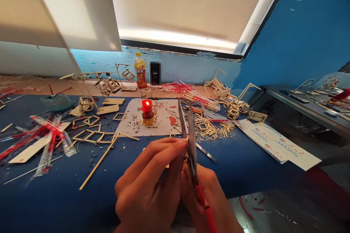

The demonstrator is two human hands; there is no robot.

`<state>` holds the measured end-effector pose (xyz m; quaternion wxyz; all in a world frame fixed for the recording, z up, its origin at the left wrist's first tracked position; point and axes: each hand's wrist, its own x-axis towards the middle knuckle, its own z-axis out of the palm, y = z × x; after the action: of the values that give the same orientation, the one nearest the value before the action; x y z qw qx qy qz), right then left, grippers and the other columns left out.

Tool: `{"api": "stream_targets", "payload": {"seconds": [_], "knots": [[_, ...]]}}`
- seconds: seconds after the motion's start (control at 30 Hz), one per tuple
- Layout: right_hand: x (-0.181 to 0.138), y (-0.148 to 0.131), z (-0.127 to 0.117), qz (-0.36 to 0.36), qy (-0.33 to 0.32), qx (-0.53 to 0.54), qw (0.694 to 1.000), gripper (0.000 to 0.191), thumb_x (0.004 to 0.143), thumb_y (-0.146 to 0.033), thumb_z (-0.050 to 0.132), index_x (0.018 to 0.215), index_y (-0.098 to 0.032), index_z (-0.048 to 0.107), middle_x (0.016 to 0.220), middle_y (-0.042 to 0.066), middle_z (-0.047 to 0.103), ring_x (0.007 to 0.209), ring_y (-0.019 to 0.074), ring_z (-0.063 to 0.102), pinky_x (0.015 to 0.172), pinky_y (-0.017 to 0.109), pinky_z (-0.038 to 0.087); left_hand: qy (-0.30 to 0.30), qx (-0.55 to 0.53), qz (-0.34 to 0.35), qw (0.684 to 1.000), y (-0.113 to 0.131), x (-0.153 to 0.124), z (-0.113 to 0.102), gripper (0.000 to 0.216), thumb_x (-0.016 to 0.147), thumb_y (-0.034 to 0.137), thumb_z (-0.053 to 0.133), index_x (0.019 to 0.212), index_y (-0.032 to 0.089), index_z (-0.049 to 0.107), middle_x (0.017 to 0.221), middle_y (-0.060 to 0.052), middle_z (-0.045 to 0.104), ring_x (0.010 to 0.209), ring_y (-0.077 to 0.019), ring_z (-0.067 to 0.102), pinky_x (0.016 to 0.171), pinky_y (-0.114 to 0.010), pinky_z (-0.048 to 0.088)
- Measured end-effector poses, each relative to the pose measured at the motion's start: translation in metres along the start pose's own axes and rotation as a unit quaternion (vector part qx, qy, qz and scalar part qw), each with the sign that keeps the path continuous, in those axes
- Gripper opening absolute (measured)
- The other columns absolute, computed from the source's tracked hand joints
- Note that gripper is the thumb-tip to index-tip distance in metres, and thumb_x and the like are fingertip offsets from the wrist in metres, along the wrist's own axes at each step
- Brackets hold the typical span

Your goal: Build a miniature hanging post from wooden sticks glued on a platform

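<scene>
1. Head view, lower centre: left hand, fingertips pinched on a small pale stick, mostly hidden, at the blades; right hand curled around parted scissors;
2. Head view, centre: lit red candle.

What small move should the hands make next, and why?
Probably squeeze the scissors shut slowly: the right hand holds them with blades apart, and the left hand pinches what looks like a pale stick end between them. Slowly, because the left fingers sit close to a blade.
</scene>
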<state>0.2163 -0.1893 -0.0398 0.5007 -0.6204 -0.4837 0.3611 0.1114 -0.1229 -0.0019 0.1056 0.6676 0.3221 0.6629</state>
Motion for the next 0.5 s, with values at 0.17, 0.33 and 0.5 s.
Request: {"api": "stream_targets", "payload": {"seconds": [0.17, 0.33, 0.5], "knots": [[0.004, 0.010, -0.006, 0.021, -0.008, 0.018, 1.000, 0.061, 0.092, -0.076, 0.060, 0.068, -0.021, 0.064, 0.056, -0.001, 0.052, 0.051, 0.0136, 0.041, 0.044, 0.027, 0.033, -0.008, -0.050, -0.020, 0.998, 0.000, -0.006, 0.003, 0.030, 0.082, -0.005, 0.078, 0.097, 0.021, 0.082, 0.093, 0.006, 0.083, 0.087, -0.0104, 0.079, 0.081, -0.013, 0.062], [0.006, 0.001, -0.019, 0.016, -0.044, 0.097, 0.994, 0.057, 0.092, -0.075, 0.062, 0.070, -0.022, 0.060, 0.055, -0.003, 0.047, 0.052, 0.0135, 0.041, 0.048, 0.028, 0.034, 0.038, -0.075, -0.110, 0.990, 0.003, -0.005, -0.001, 0.035, 0.079, -0.001, 0.083, 0.095, 0.030, 0.082, 0.090, 0.014, 0.084, 0.078, -0.0066, 0.079, 0.077, -0.010, 0.062], [-0.003, -0.003, -0.021, -0.019, -0.051, 0.119, 0.991, 0.047, 0.087, -0.070, 0.073, 0.102, -0.025, 0.074, 0.084, 0.004, 0.068, 0.075, 0.0220, 0.062, 0.067, 0.031, 0.051, 0.045, -0.110, -0.173, 0.978, 0.004, -0.003, 0.002, 0.035, 0.079, 0.001, 0.083, 0.092, 0.034, 0.083, 0.086, 0.016, 0.084, 0.073, -0.0055, 0.078, 0.071, -0.008, 0.061]]}}
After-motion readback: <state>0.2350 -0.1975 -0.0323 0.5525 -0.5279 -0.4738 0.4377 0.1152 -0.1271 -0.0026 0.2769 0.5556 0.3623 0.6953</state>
